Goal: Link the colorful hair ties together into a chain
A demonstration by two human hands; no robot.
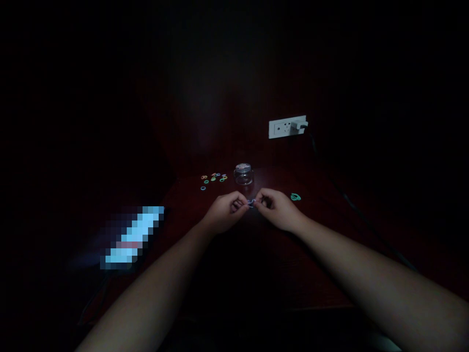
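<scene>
Between my hands, over the dark red table, is a pale bluish-violet elastic hair band (251, 202), small and partly hidden by the fingers. My left hand (229, 211) pinches its left side with thumb and forefinger. On the other side, the fingertips of my right hand (274, 208) are closed on it too. Just beyond the hands stands a small clear jar (244, 177) with a patterned lid. Several coloured hair bands (213, 179) lie scattered to the jar's left. A green bundle of bands (295, 197) rests to the right of my right hand.
A lit screen (135, 237), blurred out, is at the table's left edge. On the back wall a white socket plate (287, 127) holds a plug (300, 125). A dark cable (373, 232) runs along the right side. The surroundings are very dark.
</scene>
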